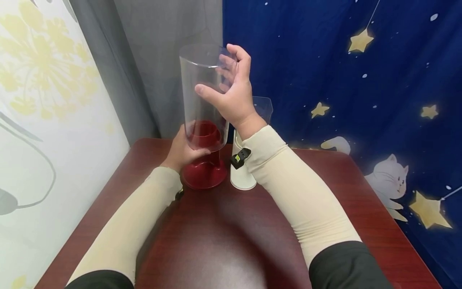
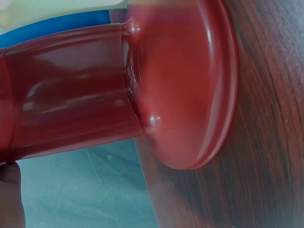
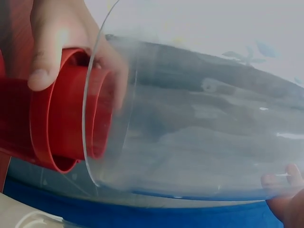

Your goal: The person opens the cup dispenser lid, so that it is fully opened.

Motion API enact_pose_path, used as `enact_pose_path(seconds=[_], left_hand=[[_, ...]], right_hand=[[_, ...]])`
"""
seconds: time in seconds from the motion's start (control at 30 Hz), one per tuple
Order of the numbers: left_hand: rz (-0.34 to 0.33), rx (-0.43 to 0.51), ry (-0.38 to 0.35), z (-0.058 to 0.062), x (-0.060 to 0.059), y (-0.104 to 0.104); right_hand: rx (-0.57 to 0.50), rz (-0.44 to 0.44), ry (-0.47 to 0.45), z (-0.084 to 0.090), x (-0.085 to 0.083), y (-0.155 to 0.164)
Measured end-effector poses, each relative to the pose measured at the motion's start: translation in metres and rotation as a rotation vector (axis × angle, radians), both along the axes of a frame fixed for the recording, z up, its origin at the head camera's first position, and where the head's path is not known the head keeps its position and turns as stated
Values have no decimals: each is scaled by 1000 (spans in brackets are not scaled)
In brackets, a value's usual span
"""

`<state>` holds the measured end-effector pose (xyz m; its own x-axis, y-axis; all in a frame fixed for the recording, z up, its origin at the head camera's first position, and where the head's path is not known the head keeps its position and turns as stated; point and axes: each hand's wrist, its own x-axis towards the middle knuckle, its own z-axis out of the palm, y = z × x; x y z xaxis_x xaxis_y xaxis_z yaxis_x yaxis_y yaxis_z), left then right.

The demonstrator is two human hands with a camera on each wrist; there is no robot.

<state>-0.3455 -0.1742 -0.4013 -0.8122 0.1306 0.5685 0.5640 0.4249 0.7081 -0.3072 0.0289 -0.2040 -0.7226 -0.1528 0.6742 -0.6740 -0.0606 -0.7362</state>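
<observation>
In the head view my right hand (image 1: 238,94) holds a clear plastic cylinder (image 1: 191,76) by its upper right side, thumb in front and fingers round the back. The cylinder is upright, slightly tilted, with its bottom rim around or just above the top of a red plastic stand (image 1: 205,176). My left hand (image 1: 180,150) grips that stand near its top ring, thumb toward me. In the right wrist view the cylinder's open rim is beside the stand's inner red collar (image 3: 71,111). The left wrist view shows the stand's round foot (image 2: 190,85) on the table.
A white stand (image 1: 242,178) with a clear container (image 1: 264,106) stands just right of the red one, partly hidden by my right forearm. Both are near the back edge of the brown wooden table (image 1: 202,241). Grey and dark blue star-patterned curtains (image 1: 310,60) hang behind.
</observation>
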Motion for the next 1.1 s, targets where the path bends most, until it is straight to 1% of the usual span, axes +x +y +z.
enact_pose_path(seconds=[0.03, 0.13, 0.27, 0.33, 0.57, 0.7, 0.87, 1.0, 1.1], left_hand=[[8, -6, -14, -4, -4, -2], [10, -10, -50, -3, -2, -2], [12, -12, -45, -3, 0, 0], [29, -10, -52, -4, 1, 0], [67, 15, -148, -5, 3, 2], [82, 24, -186, -7, 2, 3], [95, 23, -221, -8, 3, 3], [99, 42, -234, -7, 5, 2], [88, 59, -220, -7, 5, 2]], right_hand=[[0, 8, 4, 0, 2, 0], [0, 27, 20, -3, 7, 2], [-1, 41, 46, -7, 12, 7], [-6, 45, 52, -9, 14, 10], [-23, 53, 59, -14, 19, 22], [-18, 51, 64, -19, 24, 30], [-8, 65, 79, -31, 33, 40], [-9, 88, 89, -38, 41, 47], [3, 88, 93, -45, 46, 52]])
